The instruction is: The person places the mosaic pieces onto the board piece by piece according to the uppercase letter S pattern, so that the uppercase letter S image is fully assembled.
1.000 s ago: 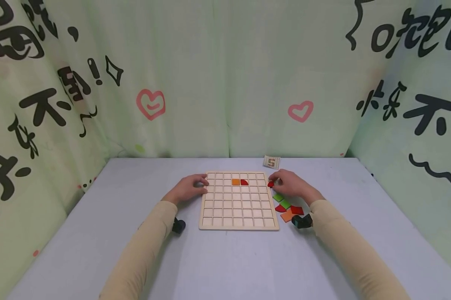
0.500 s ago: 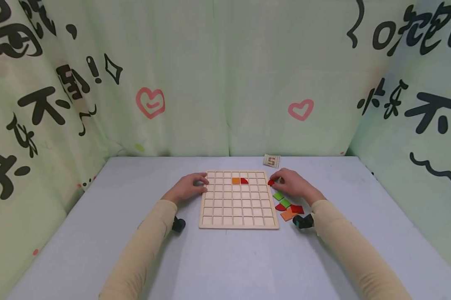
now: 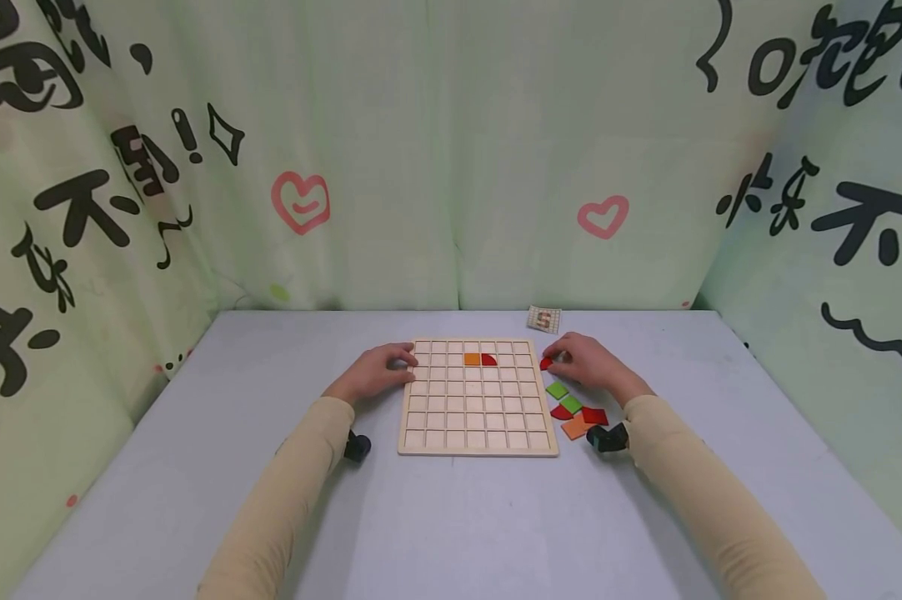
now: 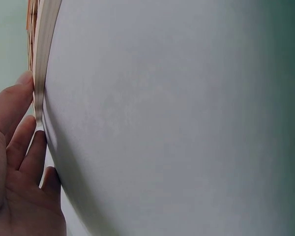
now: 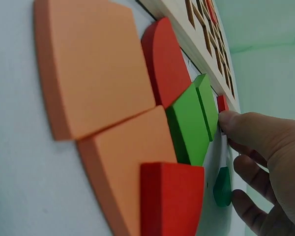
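My left hand (image 3: 376,372) is at the left edge of the wooden grid board (image 3: 462,451), its thumb and fingertips touching the rim. The left wrist view shows those fingers (image 4: 35,152) fairly straight along the board's side. To the right of the board, my right hand (image 3: 588,364) pinches a small red piece (image 3: 546,364) between thumb and fingers; much of that piece is hidden. On the board, an orange square (image 3: 472,359) and a red rounded piece (image 3: 488,360) lie side by side in an upper row.
Green pieces (image 3: 557,390), a red rounded piece (image 5: 164,64), orange pieces (image 5: 96,64) and a bright red piece (image 5: 174,194) lie right of the board. A patterned card (image 3: 544,320) lies near the table's back edge. A dark green object (image 5: 222,187) is beyond the right fingers.
My right hand has shifted slightly right with the red piece, away from the board's edge. My left hand stays on the rim. The whole head view has drifted slightly upward.
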